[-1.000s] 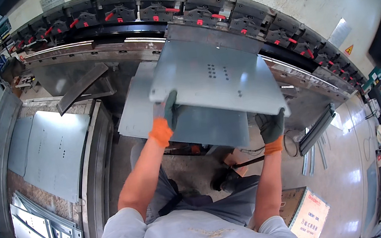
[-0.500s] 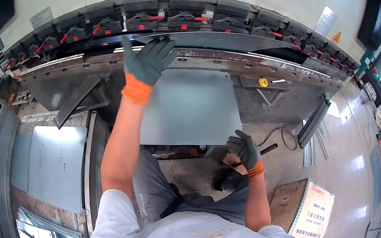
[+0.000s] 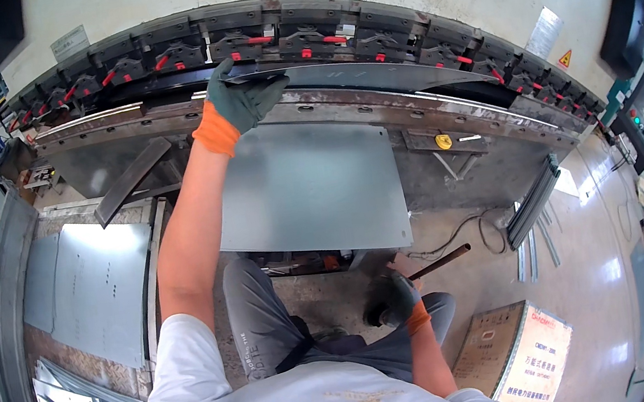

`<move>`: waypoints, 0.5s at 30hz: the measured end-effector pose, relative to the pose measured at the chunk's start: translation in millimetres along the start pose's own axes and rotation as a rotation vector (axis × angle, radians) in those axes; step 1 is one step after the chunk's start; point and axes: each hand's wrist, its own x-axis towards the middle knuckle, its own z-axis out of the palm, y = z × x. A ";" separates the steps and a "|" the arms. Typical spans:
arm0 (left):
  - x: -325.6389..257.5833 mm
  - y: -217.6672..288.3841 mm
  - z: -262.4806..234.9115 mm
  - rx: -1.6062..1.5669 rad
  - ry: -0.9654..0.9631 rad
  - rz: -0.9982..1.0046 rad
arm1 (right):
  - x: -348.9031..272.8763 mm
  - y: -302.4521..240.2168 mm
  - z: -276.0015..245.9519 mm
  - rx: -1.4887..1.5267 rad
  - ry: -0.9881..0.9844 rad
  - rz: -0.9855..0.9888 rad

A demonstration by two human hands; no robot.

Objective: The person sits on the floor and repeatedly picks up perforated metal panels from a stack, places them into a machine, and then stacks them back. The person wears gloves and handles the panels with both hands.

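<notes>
**Sheet in the press brake, one hand up, one hand down**

The left hand (image 3: 240, 101), in a dark glove with an orange cuff, is resting with fingers spread on the top edge of the bent metal sheet (image 3: 312, 190), right at the press brake (image 3: 364, 36) tooling. The sheet is hanging down over the front of the machine's lower beam (image 3: 462, 138), its lower edge above the person's knees. The right hand (image 3: 391, 299) is lying loosely curled by the right thigh, holding nothing. More flat sheets (image 3: 93, 285) are lying at the left.
</notes>
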 end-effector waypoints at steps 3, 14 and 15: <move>-2.2 -3.7 6.1 -0.021 0.031 0.020 | -6.0 5.2 13.5 -0.064 -0.046 -0.020; -1.1 -2.0 1.3 -0.009 0.000 0.035 | -11.7 -6.8 34.2 0.030 0.035 0.160; -0.3 -1.2 -0.7 -0.007 -0.004 0.042 | -12.0 -10.6 38.0 0.028 0.032 0.153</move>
